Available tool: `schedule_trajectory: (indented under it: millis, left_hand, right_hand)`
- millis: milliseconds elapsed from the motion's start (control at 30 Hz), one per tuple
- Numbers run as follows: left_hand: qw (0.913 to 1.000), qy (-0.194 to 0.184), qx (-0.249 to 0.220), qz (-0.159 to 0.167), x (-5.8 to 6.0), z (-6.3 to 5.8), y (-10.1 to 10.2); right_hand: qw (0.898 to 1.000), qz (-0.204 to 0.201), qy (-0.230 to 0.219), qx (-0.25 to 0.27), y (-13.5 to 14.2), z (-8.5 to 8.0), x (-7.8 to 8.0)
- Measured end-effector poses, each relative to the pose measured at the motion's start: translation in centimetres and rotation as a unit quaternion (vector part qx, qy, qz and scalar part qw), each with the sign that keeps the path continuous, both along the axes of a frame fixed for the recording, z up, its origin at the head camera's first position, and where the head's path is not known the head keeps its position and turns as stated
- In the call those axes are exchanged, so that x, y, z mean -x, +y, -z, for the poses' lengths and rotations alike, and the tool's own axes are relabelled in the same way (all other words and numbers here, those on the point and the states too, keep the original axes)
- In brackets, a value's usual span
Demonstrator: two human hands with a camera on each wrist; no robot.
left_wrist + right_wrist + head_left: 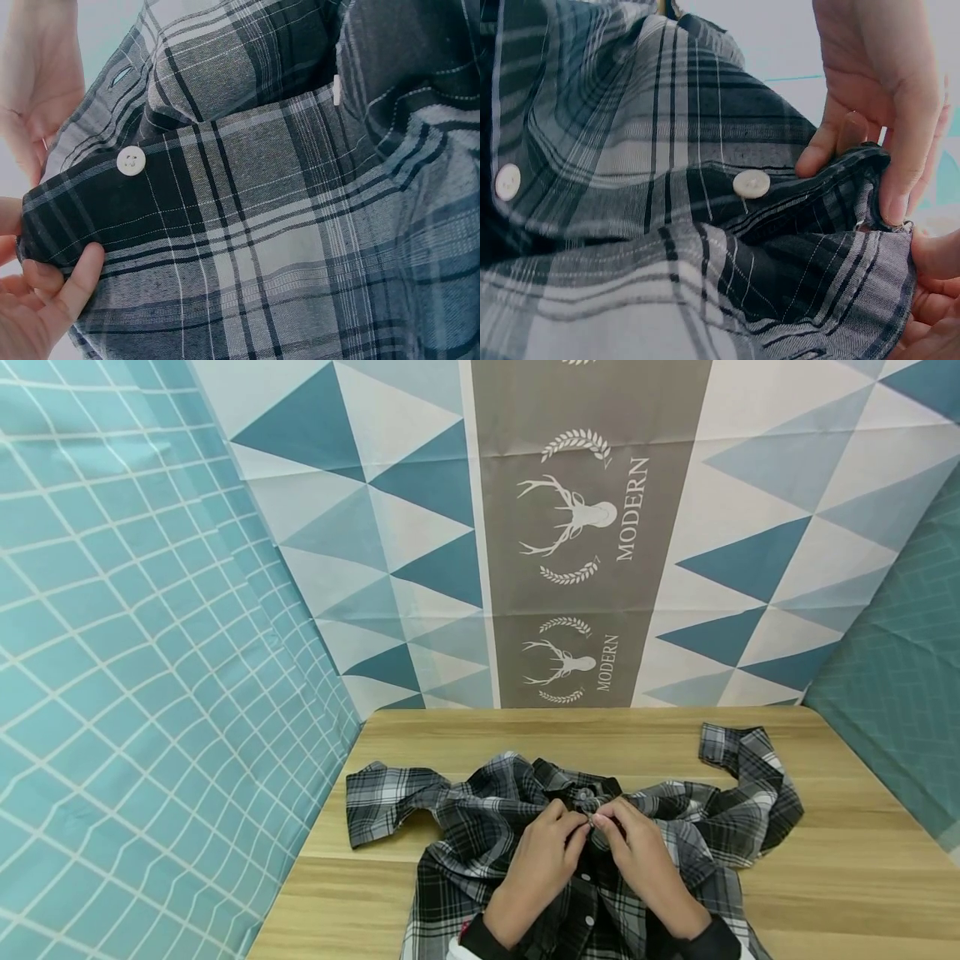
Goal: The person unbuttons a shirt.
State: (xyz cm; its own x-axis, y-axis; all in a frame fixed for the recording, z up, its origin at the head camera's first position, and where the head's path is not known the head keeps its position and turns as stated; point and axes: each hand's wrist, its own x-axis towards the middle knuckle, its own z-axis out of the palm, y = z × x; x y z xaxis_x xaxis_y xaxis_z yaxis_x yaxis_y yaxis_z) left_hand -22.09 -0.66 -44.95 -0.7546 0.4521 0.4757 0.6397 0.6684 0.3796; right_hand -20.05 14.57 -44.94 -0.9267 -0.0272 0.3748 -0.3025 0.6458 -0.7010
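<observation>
A black, grey and white plaid shirt (483,818) lies spread on the table, its collar at the far side. My left hand (542,860) and right hand (643,860) meet at the front opening just below the collar, fingertips close together. Each hand pinches an edge of the shirt front between thumb and fingers. In the left wrist view, a white button (131,160) sits on the dark front band near the pinched edge, with a buttonhole (120,77) in the fabric above it. The right wrist view shows another white button (751,184) beside the gripped cloth.
The shirt's left sleeve (390,797) reaches toward the table's left edge; the other sleeve (768,785) bends up at the right. Under the shirt is a wooden table (840,860). A patterned cloth (570,543) hangs behind it, with a teal grid cloth (135,635) at the left.
</observation>
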Motion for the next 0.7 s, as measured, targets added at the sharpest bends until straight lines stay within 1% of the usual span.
schedule_trajectory:
  millis: [167,300,467,633,700]
  left_hand:
    - [0.9999,-0.005,-0.013,0.001,0.0,0.11,-0.02]
    - [0.9998,-0.01,-0.02,0.003,0.04,0.21,-0.05]
    - [0.9993,-0.027,-0.025,0.005,0.01,0.29,-0.08]
    - [0.9987,-0.038,-0.032,0.006,0.05,0.42,-0.1]
    - [0.9985,-0.042,-0.034,0.008,0.06,0.45,-0.11]
  right_hand:
    - [0.999,0.007,-0.044,0.025,0.1,-0.07,0.08]
    - [0.995,0.02,-0.085,0.047,0.11,-0.11,0.19]
    - [0.986,0.027,-0.132,0.096,0.1,-0.14,0.35]
    - [0.976,0.024,-0.154,0.15,0.11,0.0,0.51]
    - [0.971,0.023,-0.164,0.174,0.13,0.08,0.58]
